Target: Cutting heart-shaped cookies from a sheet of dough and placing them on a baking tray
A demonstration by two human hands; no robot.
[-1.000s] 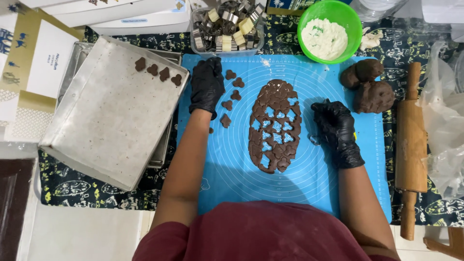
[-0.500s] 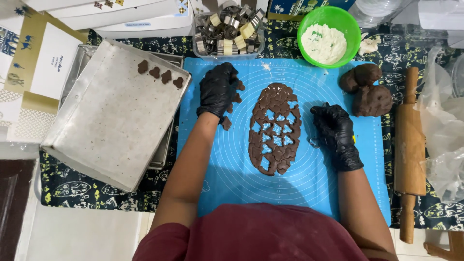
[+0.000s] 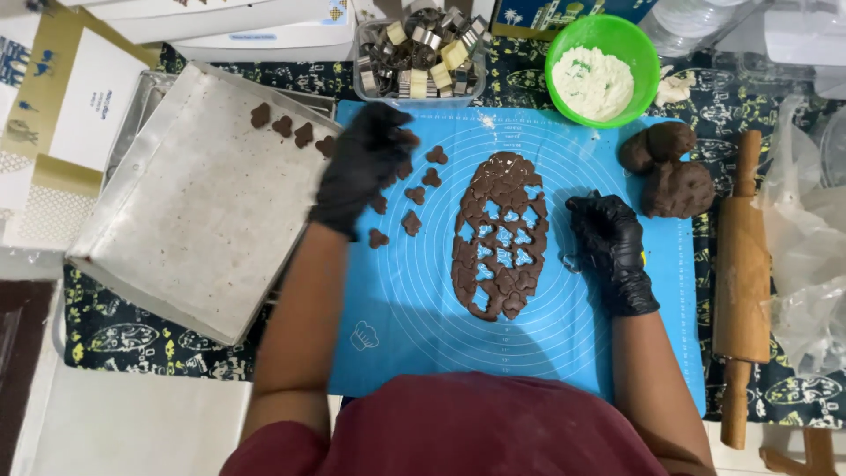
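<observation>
**Head view: cut-out biscuits, part moved to the tray**

Head view, taken from above the desk.

- Rolled chocolate dough sheet (image 3: 500,236): an oval at the middle of the blue silicone mat (image 3: 423,308), punched through with many small shapes; blue shows in the holes. Uncut web remains around them.
- Cut-out pieces (image 3: 411,196): a loose handful on the mat, left of the sheet. Four more (image 3: 293,130) sit in a row at the far edge of the lined baking tray (image 3: 189,211); most of its paper is bare. By my reckoning, the transfer is barely begun.
- Left hand (image 3: 366,167), black glove: fingers curled over the loose pieces; blurred, so what it pinches I cannot tell.
- Right hand (image 3: 610,240), black glove: fingers bent, resting on the mat just right of the sheet.
- Spare dough lumps (image 3: 671,172), far right; wooden rolling pin (image 3: 743,282) beside them.
- Green bowl of flour (image 3: 602,70) and a tub of metal cutters (image 3: 423,48), far side.
- Surface: patterned dark cloth (image 3: 123,339) under everything; cartons along the far left.
</observation>
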